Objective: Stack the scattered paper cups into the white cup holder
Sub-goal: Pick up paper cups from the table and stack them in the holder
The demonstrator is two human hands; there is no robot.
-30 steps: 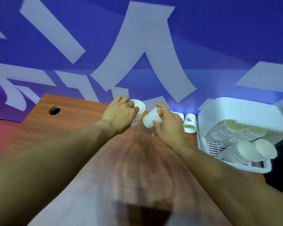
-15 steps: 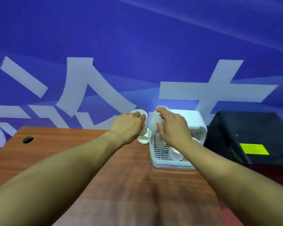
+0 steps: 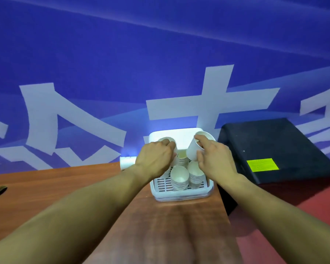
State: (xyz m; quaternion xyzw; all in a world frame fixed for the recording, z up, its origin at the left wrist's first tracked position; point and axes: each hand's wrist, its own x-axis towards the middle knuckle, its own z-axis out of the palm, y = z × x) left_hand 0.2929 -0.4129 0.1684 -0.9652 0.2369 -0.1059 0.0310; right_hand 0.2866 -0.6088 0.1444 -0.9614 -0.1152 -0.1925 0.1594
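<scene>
Above the white cup holder (image 3: 179, 196) at the worktop's (image 3: 65, 187) far right edge, the left hand (image 3: 154, 159) grips one paper cup (image 3: 166, 140). The right hand (image 3: 215, 161) grips a tilted paper cup (image 3: 191, 151), and stacked cups (image 3: 179, 178) stand in the holder beneath.

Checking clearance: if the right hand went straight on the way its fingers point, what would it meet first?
Probably the raised lid of the white cup holder, beyond the paper cup the right hand grips; depth is unclear.

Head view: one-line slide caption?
Left hand holds one paper cup, right hand a second cup, over the white cup holder.
</scene>
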